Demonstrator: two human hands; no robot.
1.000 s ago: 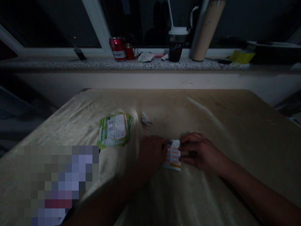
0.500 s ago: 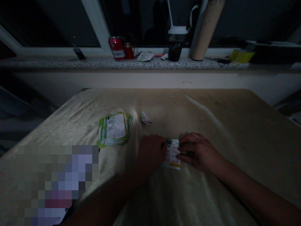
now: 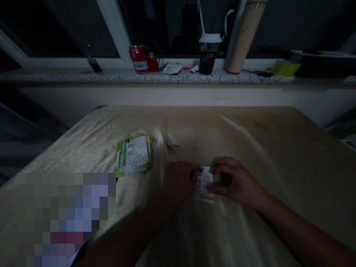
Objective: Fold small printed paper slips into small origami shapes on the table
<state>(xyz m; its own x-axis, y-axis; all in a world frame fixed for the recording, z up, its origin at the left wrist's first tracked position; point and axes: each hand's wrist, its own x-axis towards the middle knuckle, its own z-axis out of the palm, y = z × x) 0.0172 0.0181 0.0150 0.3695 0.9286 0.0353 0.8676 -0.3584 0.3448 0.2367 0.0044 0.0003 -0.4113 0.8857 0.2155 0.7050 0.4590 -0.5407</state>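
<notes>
A small printed paper sheet, white with orange print and a yellow strip along its near edge, lies on the cloth between my hands. My left hand is closed at its left edge, the fingers curled inward and the fingertips mostly hidden. At the right edge my right hand is curved, its thumb and forefinger well apart, their tips touching or just over the paper. Beyond my left hand lies a small folded paper piece. A stack of green and white printed sheets rests further left.
A wrinkled beige cloth covers the table. Behind it, the stone windowsill holds a red can, a small orange-red container, crumpled paper, a lidded drink cup and a tall cardboard tube. The lower left is pixelated.
My right hand's fingers have spread wider, opening a gap between thumb and forefinger. My left hand and the printed paper stay almost in place; the view has tilted slightly upward.
</notes>
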